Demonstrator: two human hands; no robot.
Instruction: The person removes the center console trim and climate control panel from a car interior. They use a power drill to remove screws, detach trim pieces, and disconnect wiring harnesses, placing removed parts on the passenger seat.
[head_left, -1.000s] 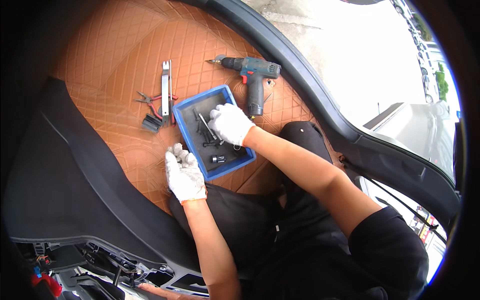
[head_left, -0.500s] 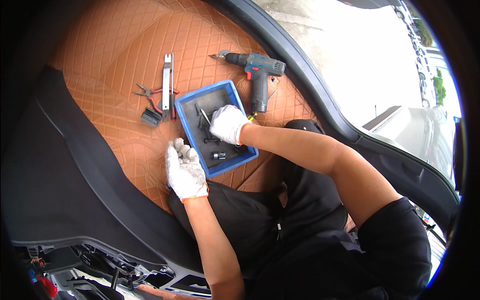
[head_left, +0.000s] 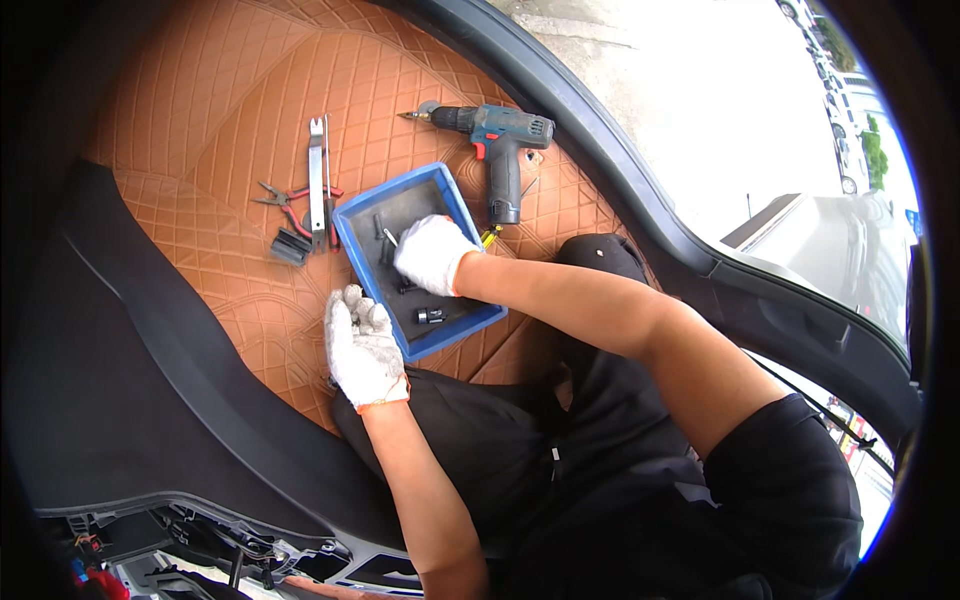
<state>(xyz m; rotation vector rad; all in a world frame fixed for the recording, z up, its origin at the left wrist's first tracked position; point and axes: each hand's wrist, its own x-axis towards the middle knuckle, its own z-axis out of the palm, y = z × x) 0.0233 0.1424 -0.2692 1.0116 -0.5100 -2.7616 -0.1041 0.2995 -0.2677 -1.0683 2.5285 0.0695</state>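
My right hand (head_left: 432, 256), in a white knit glove, reaches down inside a blue plastic tray (head_left: 462, 330) with a dark grey floor. Its fingers are closed, and a thin silver rod (head_left: 391, 237) pokes out at their left side. Black sockets or bits (head_left: 384, 250) lie under and beside those fingers, partly hidden. Closer to me in the tray sits a short black cylinder with a silver band (head_left: 430, 315). Just outside the tray's left edge, my left hand (head_left: 364, 348) rests palm up in a stained white glove, fingers loosely curled and apart, with nothing visible in it.
Right of the tray lies a cordless drill (head_left: 505, 150), a yellow-handled tool (head_left: 490, 236) below it. To the left are a silver pry bar (head_left: 318, 180), red-handled pliers (head_left: 290, 200) and a black clip-like part (head_left: 291, 247). Brown quilted matting (head_left: 230, 200) meets a black door sill (head_left: 600, 150).
My right hand has shifted slightly within the tray, covering more of the black pieces. The whole scene sits a little further left, while my left hand keeps its pose.
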